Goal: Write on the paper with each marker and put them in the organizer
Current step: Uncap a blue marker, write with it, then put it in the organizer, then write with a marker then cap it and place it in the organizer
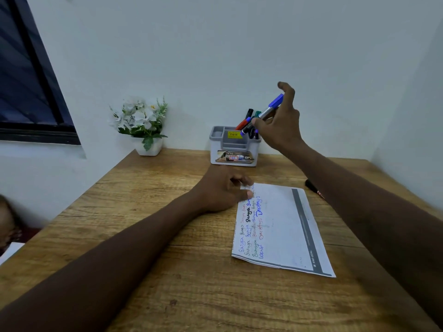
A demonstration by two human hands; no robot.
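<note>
Head view: the right hand [280,127] pinches a slim marker with a silvery barrel and blue cap [269,111] at mid-barrel between thumb and middle fingers, forefinger lifted clear. The marker tilts, its lower end just above the small grey-and-white plastic organizer [215,149] below and left of this hand, where other markers [247,119] already lean. It looks light, rigid and smooth, so a mid-barrel pinch should steer it well, though the slick plastic could swivel. The left hand [223,191] rests with loosely bent fingers pressing the far corner of the thin white sheet of paper [280,231], which bears coloured handwriting; flimsy, it would slide on the grained wooden surface [191,271]. A black marker [311,186] lies beneath the right forearm.
</note>
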